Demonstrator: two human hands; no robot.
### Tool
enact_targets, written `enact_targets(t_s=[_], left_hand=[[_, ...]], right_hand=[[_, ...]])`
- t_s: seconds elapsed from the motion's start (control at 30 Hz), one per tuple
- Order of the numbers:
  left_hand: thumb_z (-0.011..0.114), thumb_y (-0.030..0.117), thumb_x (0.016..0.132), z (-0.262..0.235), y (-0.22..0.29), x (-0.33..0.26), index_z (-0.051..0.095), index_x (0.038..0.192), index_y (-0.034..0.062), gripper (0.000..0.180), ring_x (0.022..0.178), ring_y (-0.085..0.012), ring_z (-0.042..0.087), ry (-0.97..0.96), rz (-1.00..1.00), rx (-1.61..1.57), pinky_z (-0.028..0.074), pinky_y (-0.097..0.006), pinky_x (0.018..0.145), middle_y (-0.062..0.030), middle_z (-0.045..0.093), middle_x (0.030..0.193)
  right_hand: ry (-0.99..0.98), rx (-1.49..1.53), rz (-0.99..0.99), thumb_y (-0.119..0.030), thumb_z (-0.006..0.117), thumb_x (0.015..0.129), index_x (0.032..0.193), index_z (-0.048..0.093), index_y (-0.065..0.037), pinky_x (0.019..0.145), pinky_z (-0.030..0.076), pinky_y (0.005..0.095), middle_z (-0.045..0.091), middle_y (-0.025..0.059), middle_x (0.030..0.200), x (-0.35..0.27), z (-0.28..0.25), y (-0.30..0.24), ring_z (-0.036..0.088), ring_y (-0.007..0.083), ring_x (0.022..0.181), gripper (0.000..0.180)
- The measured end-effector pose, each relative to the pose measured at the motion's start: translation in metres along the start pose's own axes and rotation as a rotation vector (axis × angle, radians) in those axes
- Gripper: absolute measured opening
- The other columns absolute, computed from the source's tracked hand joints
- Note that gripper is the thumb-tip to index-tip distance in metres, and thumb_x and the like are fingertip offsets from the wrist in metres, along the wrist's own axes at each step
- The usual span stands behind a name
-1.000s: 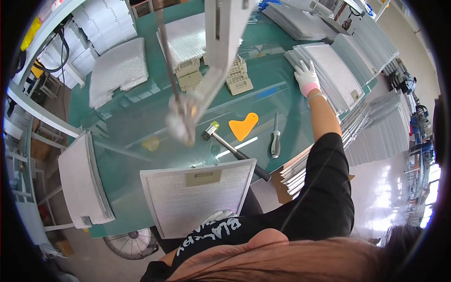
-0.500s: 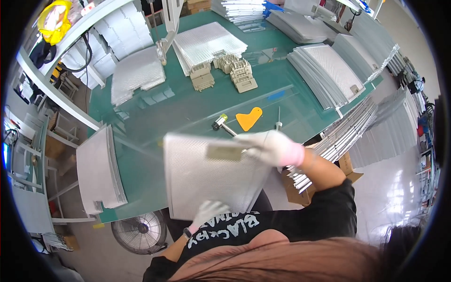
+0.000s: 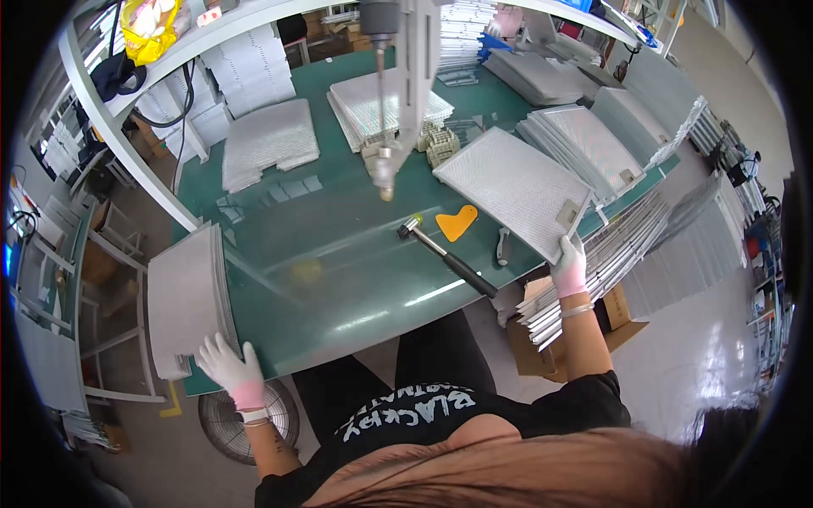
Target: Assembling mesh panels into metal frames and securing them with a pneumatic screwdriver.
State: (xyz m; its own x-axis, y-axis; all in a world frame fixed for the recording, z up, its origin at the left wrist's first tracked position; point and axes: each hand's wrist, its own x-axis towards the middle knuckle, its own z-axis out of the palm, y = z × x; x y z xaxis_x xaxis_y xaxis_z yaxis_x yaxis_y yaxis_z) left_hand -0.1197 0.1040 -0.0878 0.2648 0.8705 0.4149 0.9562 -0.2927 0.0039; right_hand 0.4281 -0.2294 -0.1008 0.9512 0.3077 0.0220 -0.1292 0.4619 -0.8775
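My right hand (image 3: 570, 269), in a white glove with a pink cuff, pinches the near corner of a flat, silver-framed mesh panel (image 3: 512, 190). The panel sits slantwise over the right part of the green, glossy surface (image 3: 339, 245), and I cannot tell whether its far side rests there or hangs just above. Its small beige rectangular plate (image 3: 567, 212) is right beside my gripping fingers.

My left hand (image 3: 230, 368), gloved the same way, is open with thumb and fingers spread, at the near corner of a stack of thin whitish sheets (image 3: 190, 305) on the left edge of the surface. I cannot tell whether my fingertips touch the stack.

In front of me lie a mallet with a metal shaft and black handle (image 3: 457, 264), its head pointing away from me, and a flat orange scraper with a rounded tail (image 3: 457, 223), just to the right of the mallet's head. A grey-handled screwdriver (image 3: 503, 247) lies beside the panel, partly hidden by it.

Beyond the panel's left corner is a cluster of beige plastic pieces (image 3: 440, 144), and past its right side leans a stack of silver-framed mesh panels (image 3: 584, 140). Below the right edge of the surface, long silver metal strips (image 3: 546, 317) rise from an open brown cardboard box (image 3: 542, 362).
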Motion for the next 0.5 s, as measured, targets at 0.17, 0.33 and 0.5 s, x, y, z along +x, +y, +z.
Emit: enact_targets(t_s=[0.17,0.33,0.5], left_hand=[[0.068,0.025,0.081,0.018,-0.032,-0.001,0.041,0.136,-0.0042,0.068,0.132,-0.0435,0.034,-0.046,-0.024,-0.079,0.023,-0.050,0.114,-0.0248,0.041,0.140],[0.069,0.024,0.080,0.025,-0.036,-0.010,0.037,0.139,-0.0037,0.073,0.134,-0.0446,0.031,0.011,0.015,-0.084,0.021,-0.051,0.115,-0.0250,0.038,0.143],[0.070,0.023,0.079,0.023,-0.034,-0.009,0.035,0.140,-0.0034,0.075,0.135,-0.0449,0.029,0.013,0.009,-0.108,0.020,-0.053,0.116,-0.0253,0.036,0.143]], right_hand=[[0.115,0.044,-0.076,0.001,0.039,0.096,0.135,0.039,0.001,0.101,0.047,0.0417,0.051,0.0154,0.126,0.009,0.025,0.030,0.054,0.0273,0.117,0.039],[0.250,0.002,-0.149,0.001,0.050,0.094,0.129,0.039,0.002,0.092,0.047,0.0328,0.052,0.0107,0.115,-0.004,0.039,0.046,0.056,0.0199,0.102,0.037],[0.303,-0.179,-0.295,-0.002,0.053,0.094,0.130,0.039,0.003,0.097,0.041,0.0316,0.052,0.0125,0.120,-0.013,0.039,0.058,0.053,0.0190,0.108,0.039]])
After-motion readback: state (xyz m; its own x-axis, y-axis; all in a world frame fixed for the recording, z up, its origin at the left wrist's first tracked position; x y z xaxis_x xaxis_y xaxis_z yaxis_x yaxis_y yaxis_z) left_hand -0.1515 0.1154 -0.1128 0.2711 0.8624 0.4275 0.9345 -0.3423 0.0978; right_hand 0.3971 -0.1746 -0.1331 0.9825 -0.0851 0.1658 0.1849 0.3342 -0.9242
